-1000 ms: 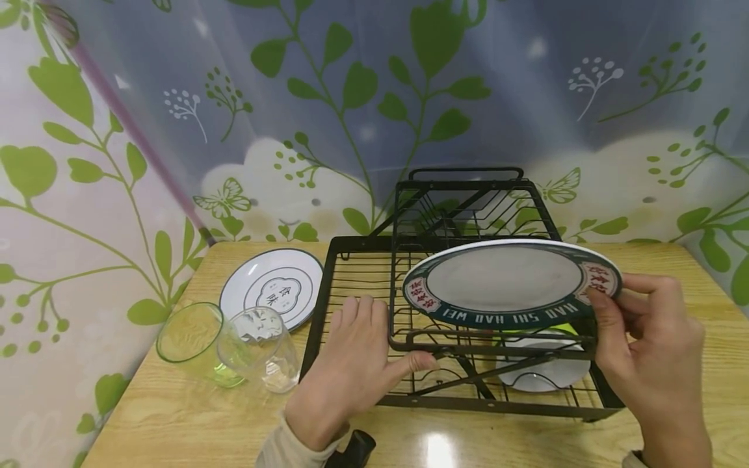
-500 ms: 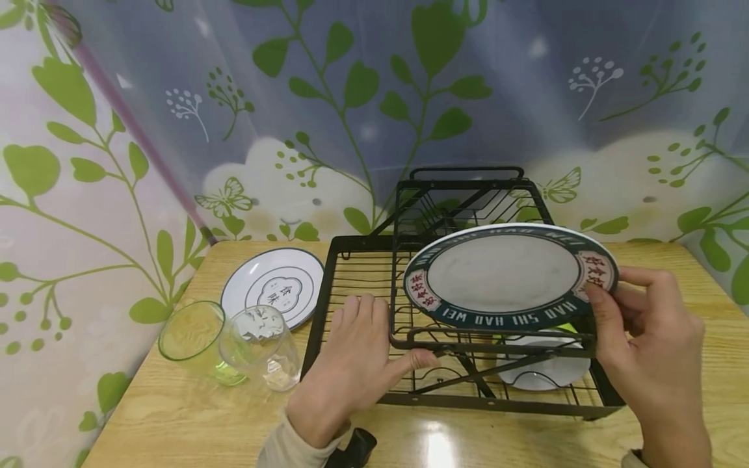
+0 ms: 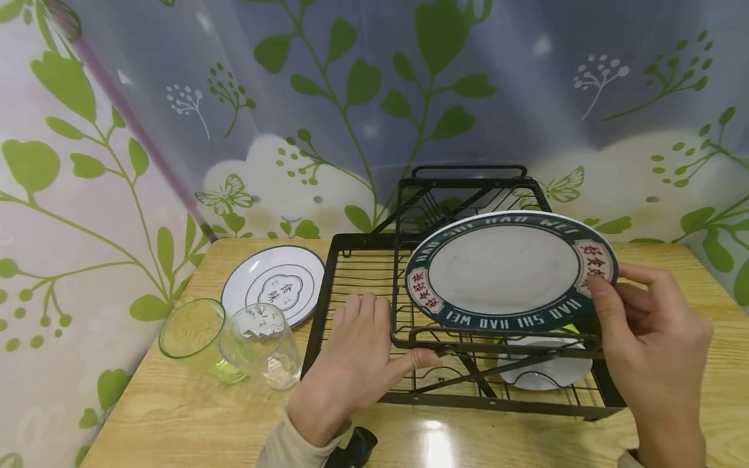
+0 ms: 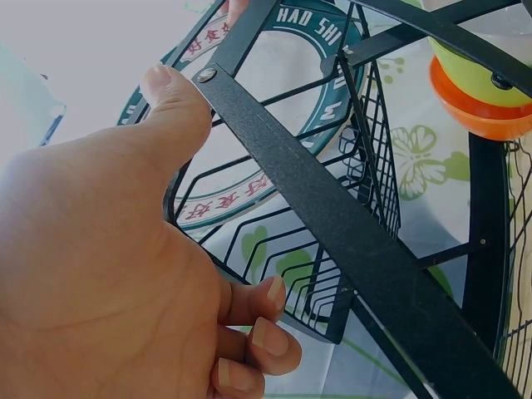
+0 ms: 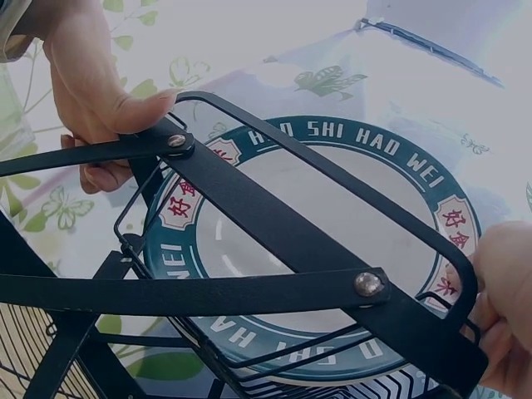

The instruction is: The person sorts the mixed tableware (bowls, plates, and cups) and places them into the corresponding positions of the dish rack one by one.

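An oval plate (image 3: 503, 270) with a dark green lettered rim is tilted in the upper tier of a black wire dish rack (image 3: 357, 242). My right hand (image 3: 652, 341) pinches its right end, thumb on the upper face. In the left wrist view, the plate (image 4: 291, 66) shows behind the rack's bars. My left hand (image 3: 351, 364) holds the front left corner of the upper tier; its thumb lies on the front rail, fingers along the side. The right wrist view shows the left thumb (image 5: 150, 110) on that corner and the plate's lower edge among the wires.
Left of the rack, a round white plate (image 3: 234, 279) lies on the wooden table (image 3: 175, 416), beside a green glass (image 3: 193, 338) and a clear glass (image 3: 281, 364). A white dish (image 3: 544, 370) sits in the lower tier. Orange and yellow-green bowls (image 4: 482, 116) appear beneath.
The oval plate's far edge has risen, so more of its upper face shows to the head camera. My right hand keeps its pinch, and my left hand stays on the rack.
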Action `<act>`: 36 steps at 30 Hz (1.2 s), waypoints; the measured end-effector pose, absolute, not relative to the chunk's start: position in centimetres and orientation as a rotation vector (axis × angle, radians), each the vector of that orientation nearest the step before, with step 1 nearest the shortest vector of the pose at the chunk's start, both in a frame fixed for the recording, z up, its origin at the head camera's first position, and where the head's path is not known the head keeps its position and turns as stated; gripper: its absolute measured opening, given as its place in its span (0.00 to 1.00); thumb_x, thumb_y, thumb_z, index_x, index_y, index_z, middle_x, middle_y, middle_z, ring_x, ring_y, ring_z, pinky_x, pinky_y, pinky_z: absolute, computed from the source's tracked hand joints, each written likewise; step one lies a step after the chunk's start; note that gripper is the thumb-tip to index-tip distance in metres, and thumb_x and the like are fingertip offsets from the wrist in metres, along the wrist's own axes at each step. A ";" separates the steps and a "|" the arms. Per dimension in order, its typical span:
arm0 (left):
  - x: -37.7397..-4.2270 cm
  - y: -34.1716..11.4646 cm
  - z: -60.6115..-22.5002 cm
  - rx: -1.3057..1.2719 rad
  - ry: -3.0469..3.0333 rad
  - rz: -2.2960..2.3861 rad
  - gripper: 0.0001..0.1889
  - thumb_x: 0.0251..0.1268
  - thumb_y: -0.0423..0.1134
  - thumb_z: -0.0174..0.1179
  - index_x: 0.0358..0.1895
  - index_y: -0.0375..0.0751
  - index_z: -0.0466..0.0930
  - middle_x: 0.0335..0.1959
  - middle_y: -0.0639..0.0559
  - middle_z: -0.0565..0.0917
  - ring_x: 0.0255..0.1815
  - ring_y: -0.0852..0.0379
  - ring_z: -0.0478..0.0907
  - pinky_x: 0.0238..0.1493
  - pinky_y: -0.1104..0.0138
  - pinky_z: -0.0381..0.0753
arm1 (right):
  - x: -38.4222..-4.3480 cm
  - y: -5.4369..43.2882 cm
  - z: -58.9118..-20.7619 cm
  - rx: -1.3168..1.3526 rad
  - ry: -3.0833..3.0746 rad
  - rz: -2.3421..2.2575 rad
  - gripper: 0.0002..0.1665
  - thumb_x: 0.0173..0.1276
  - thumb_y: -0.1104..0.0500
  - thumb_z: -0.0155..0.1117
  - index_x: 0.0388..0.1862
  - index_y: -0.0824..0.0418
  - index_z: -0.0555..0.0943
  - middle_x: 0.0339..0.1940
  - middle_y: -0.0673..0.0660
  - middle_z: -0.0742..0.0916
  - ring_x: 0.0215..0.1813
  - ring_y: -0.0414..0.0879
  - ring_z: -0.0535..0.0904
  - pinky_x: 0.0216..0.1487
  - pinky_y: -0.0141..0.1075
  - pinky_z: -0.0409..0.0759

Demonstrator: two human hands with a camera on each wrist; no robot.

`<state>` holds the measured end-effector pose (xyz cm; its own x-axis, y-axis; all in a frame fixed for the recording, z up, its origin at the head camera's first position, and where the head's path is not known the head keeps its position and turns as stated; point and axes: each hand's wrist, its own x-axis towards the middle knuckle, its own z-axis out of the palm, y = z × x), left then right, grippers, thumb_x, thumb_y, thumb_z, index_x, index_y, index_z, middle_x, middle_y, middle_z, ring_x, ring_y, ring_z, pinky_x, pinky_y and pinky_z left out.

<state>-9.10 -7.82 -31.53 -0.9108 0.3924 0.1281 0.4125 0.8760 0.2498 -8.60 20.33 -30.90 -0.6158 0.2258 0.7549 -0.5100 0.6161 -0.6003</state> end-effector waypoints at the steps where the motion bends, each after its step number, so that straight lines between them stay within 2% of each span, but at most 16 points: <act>1: -9.1 -7.8 -31.5 -0.638 -2.972 -0.421 0.50 0.46 0.83 0.16 0.39 0.38 0.66 0.36 0.46 0.67 0.42 0.46 0.63 0.49 0.59 0.64 | -8.6 20.3 -30.9 0.222 -1.969 1.076 0.14 0.62 0.73 0.64 0.45 0.79 0.78 0.36 0.26 0.80 0.28 0.19 0.76 0.22 0.14 0.67; 10: -9.0 -7.8 -31.6 -0.635 -2.947 -0.445 0.50 0.43 0.84 0.13 0.37 0.39 0.65 0.34 0.47 0.66 0.40 0.46 0.63 0.48 0.58 0.63 | -8.6 20.2 -30.8 0.212 -1.947 1.148 0.19 0.66 0.71 0.61 0.55 0.76 0.75 0.37 0.28 0.82 0.30 0.21 0.79 0.24 0.15 0.68; 14: -9.0 -7.8 -31.6 -0.636 -2.953 -0.443 0.50 0.44 0.83 0.14 0.38 0.39 0.65 0.35 0.47 0.67 0.42 0.46 0.63 0.48 0.58 0.63 | -8.7 20.2 -30.8 0.221 -1.918 1.185 0.18 0.66 0.71 0.60 0.55 0.75 0.77 0.39 0.32 0.84 0.32 0.24 0.80 0.24 0.15 0.68; 16: -9.1 -7.8 -31.5 -0.636 -2.959 -0.439 0.50 0.44 0.83 0.15 0.38 0.39 0.65 0.36 0.47 0.67 0.42 0.46 0.63 0.49 0.58 0.64 | -8.6 20.2 -30.8 0.223 -1.914 1.180 0.20 0.67 0.71 0.58 0.58 0.73 0.75 0.40 0.33 0.84 0.27 0.25 0.79 0.21 0.16 0.66; 19: -9.1 -7.8 -31.5 -0.638 -2.966 -0.433 0.50 0.45 0.83 0.15 0.38 0.39 0.65 0.36 0.46 0.67 0.42 0.46 0.63 0.49 0.58 0.63 | -8.6 20.3 -30.8 0.246 -1.913 1.155 0.20 0.69 0.71 0.55 0.60 0.72 0.74 0.43 0.35 0.83 0.19 0.25 0.74 0.16 0.18 0.60; 21: -9.1 -7.8 -31.5 -0.639 -2.968 -0.430 0.50 0.45 0.83 0.15 0.38 0.39 0.65 0.36 0.47 0.67 0.42 0.46 0.63 0.49 0.58 0.63 | -8.6 20.3 -30.7 0.257 -1.920 1.112 0.20 0.70 0.71 0.53 0.60 0.71 0.75 0.43 0.34 0.83 0.13 0.25 0.65 0.14 0.21 0.55; 26: -9.1 -7.8 -31.4 -0.641 -2.972 -0.424 0.50 0.44 0.83 0.15 0.39 0.38 0.65 0.36 0.47 0.67 0.42 0.46 0.63 0.49 0.59 0.63 | -8.6 20.4 -30.6 0.274 -1.930 1.033 0.19 0.69 0.74 0.53 0.55 0.66 0.81 0.41 0.33 0.82 0.12 0.29 0.55 0.15 0.23 0.51; 29: -9.1 -7.8 -31.4 -0.639 -2.977 -0.425 0.50 0.45 0.83 0.15 0.39 0.38 0.65 0.36 0.46 0.67 0.42 0.46 0.63 0.49 0.58 0.63 | -8.6 20.3 -30.5 0.281 -1.938 1.030 0.21 0.67 0.76 0.53 0.55 0.65 0.81 0.44 0.35 0.83 0.14 0.29 0.56 0.17 0.23 0.52; 36: -9.0 -7.8 -31.4 -0.637 -2.973 -0.433 0.52 0.43 0.83 0.13 0.40 0.38 0.65 0.37 0.46 0.67 0.43 0.46 0.63 0.50 0.58 0.64 | -8.6 20.2 -30.4 0.296 -1.988 1.016 0.26 0.62 0.81 0.56 0.58 0.65 0.78 0.55 0.48 0.81 0.21 0.26 0.65 0.18 0.20 0.56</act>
